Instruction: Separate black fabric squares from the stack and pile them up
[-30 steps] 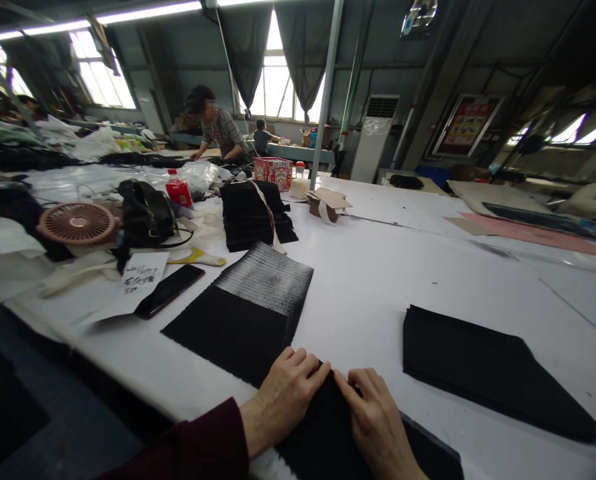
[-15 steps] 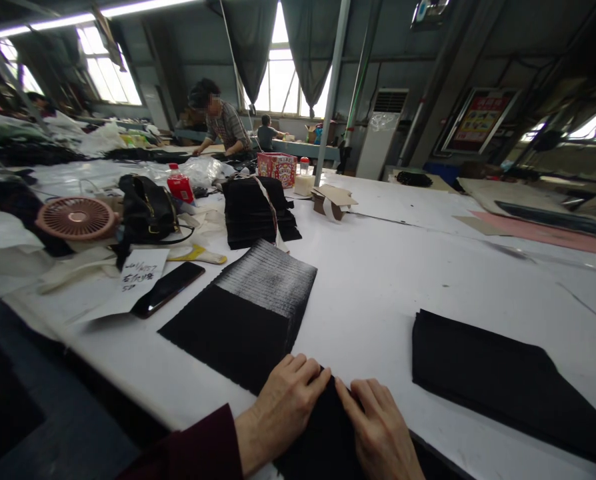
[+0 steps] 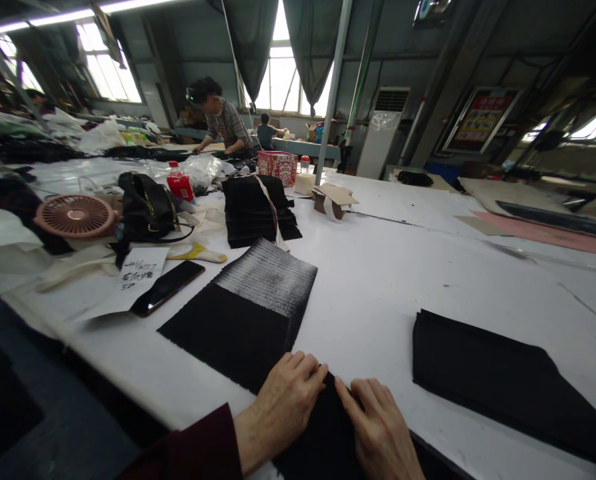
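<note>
A piece of black fabric [image 3: 323,437] lies under both my hands at the table's near edge. My left hand [image 3: 285,407] is closed on its upper edge, thumb and curled fingers pressed together there. Close by on the right, my right hand [image 3: 378,423] grips the same edge, index finger stretched along it and the other fingers bent. A small gap separates the two hands. Just beyond them lies a stack of black fabric pieces [image 3: 233,330], its far part [image 3: 273,273] showing a greyish, ribbed surface. My palms hide part of the held piece.
Folded black fabric [image 3: 493,373] lies right on the white table [image 3: 378,280]. A tied black bundle [image 3: 253,213] stands farther back. Leftward are a phone [image 3: 171,287], handwritten paper [image 3: 141,270], a pink fan [image 3: 77,215] and a black bag [image 3: 148,210]. A person [image 3: 223,123] works behind.
My left fingertips have shifted very slightly to the left, widening the gap between my hands a little. The right hand and the fabric look almost unchanged.
</note>
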